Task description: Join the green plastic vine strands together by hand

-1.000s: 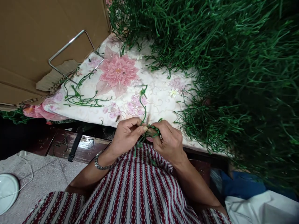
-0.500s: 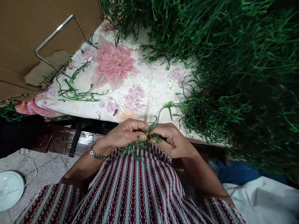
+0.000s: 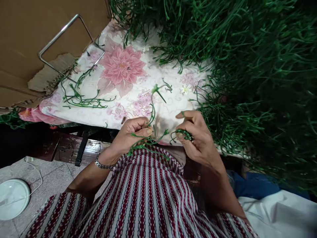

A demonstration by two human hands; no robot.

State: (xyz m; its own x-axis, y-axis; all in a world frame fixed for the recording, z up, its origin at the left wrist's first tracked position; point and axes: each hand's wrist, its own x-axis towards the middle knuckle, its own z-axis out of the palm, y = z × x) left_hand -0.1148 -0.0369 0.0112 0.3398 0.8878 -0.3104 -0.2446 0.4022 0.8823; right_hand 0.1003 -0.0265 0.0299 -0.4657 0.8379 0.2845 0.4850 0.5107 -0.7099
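My left hand [image 3: 131,135] is closed, with thumb and forefinger pinching a thin green plastic-looking plant stem [image 3: 153,110]. The stem rises above the fingers to a branching joint, and more of its green sprigs spread out below the thumb. To the right, apart from it, my right hand [image 3: 199,138] curls around a small bunch of green stem pieces [image 3: 187,135]. Its forefinger is lifted, while the thumb presses the bunch against the other fingers. Both hands are over the front edge of the flowered tablecloth [image 3: 170,102].
A large heap of green stems [image 3: 247,66] covers the right and back of the table. On the left lie a few loose stems [image 3: 86,102], a bent metal wire frame [image 3: 59,34] and a cardboard box [image 3: 19,43]. A white round object [image 3: 15,198] is on the floor.
My hands have come apart from where they met. The right hand moved right and up with its bunch, and the stem in my left hand now leans further left.
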